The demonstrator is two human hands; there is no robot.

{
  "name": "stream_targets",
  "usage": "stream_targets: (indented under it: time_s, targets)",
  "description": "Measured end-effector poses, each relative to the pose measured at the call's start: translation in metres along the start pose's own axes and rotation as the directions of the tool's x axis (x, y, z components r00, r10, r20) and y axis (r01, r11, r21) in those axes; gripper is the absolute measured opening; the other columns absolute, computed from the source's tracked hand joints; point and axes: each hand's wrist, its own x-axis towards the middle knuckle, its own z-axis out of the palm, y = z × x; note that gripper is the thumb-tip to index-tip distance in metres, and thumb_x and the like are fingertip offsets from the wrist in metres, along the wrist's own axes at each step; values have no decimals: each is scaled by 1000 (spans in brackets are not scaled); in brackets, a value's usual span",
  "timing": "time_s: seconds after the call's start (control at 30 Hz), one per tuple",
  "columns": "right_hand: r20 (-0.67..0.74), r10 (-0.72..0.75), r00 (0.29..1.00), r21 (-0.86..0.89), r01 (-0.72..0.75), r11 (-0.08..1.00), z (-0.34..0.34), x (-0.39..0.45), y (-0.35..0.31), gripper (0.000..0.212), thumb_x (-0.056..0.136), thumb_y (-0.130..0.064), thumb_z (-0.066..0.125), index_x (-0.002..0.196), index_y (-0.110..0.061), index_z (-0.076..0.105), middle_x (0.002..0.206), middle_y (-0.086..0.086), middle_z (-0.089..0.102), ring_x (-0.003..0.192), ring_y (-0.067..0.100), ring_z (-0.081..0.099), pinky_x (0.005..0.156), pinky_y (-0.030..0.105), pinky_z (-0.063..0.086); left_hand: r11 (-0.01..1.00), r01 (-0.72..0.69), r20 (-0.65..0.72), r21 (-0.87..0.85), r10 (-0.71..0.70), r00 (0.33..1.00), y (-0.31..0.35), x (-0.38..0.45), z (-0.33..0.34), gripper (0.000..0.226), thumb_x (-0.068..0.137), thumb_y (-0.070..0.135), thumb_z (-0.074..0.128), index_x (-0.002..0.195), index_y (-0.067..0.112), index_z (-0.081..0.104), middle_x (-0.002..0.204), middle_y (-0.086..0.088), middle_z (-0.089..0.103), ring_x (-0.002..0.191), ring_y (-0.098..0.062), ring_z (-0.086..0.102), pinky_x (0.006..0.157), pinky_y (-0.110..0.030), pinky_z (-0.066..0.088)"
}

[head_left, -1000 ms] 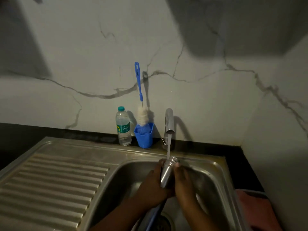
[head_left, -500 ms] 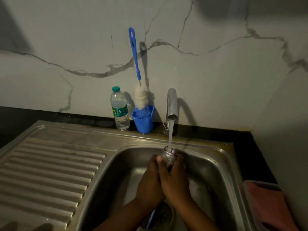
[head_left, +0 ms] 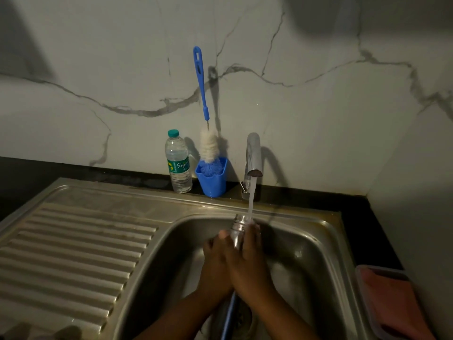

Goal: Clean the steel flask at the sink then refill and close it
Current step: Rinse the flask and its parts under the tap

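Fingers: both hands wrap the flask (head_left: 239, 231) from either side over the sink (head_left: 316, 244), the left hand (head_left: 215, 261) curled round its near-left flank, the right hand (head_left: 247, 263) folded over the front, fingertips (head_left: 253, 229) just below the neck.
Flask: steel, upright with a slight lean, only its threaded open neck clear above the fingers; no cap in view.
Water: a thin stream from the tap (head_left: 253, 155) falls at the right edge of the neck and seems to run partly over the right fingertips; whether it enters the mouth cannot be told.
Step in hand: likely rinsing or filling; it would go better with the mouth shifted right so the stream drops down the middle, the grip kept low and firm on wet steel.
Below the hands: a blue strip (head_left: 229, 317) of unclear make hangs toward the drain.
Beyond the fingers: a bottle brush (head_left: 203, 99) stands in a blue cup (head_left: 212, 179), a plastic water bottle (head_left: 178, 163) just left of it.
Risk: slipping, splashing.
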Motion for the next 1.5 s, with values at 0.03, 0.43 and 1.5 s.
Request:
stream_targets:
  time_s: [0.03,0.43,1.5]
  targets:
    - [10,-42,999,-91,42,995,6,-6,-1,101,75,-79,32,152,-25,-4,158,-7,-9,146,16,-2,120,38,7,1000,-11,-5,-27,11,1000,4,0,-3,58,78,59,43,124,25,53,123,11,56,118,-9,53,94,-6,29]
    - [102,-119,988,53,114,992,2,0,2,101,68,-80,39,149,-39,-5,155,-16,-4,143,8,3,117,33,11,648,220,171,-730,-138,975,17,-5,-17,60,92,47,48,111,-10,53,84,-15,68,70,-14,67,59,-18,52]
    - [27,-9,1000,190,4,982,-3,12,21,83,83,-46,64,148,-32,14,139,-4,47,116,12,53,96,28,42,460,462,374,-759,-273,886,26,5,-13,56,103,43,23,107,10,68,88,-10,76,76,-18,73,66,-27,56]
